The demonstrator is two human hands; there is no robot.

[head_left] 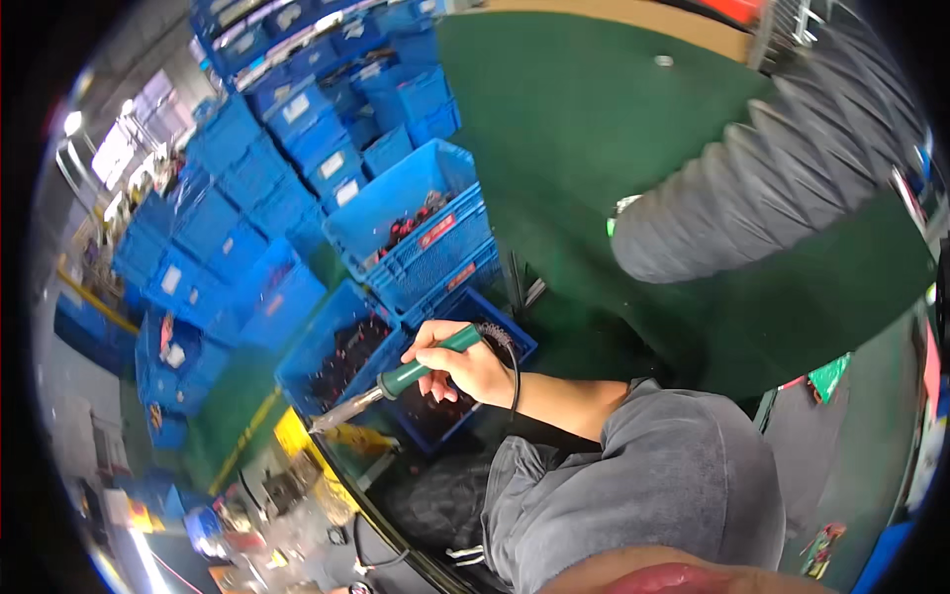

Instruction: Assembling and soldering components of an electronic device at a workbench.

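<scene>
My right hand is closed around the green handle of a soldering iron. Its metal shaft slants down and left toward the yellow edge of a workbench. From the handle's back end a dark cord hangs past my wrist. Just beyond the iron, a blue crate holds many small dark and reddish parts. Below my hand sits a darker blue bin, partly hidden by the hand and iron. I cannot see my left hand.
Blue crates are stacked at the back left. A nearer crate holds red and black parts. A thick grey ribbed duct hangs over the green floor on the right. Mixed small items lie on the bench at lower left.
</scene>
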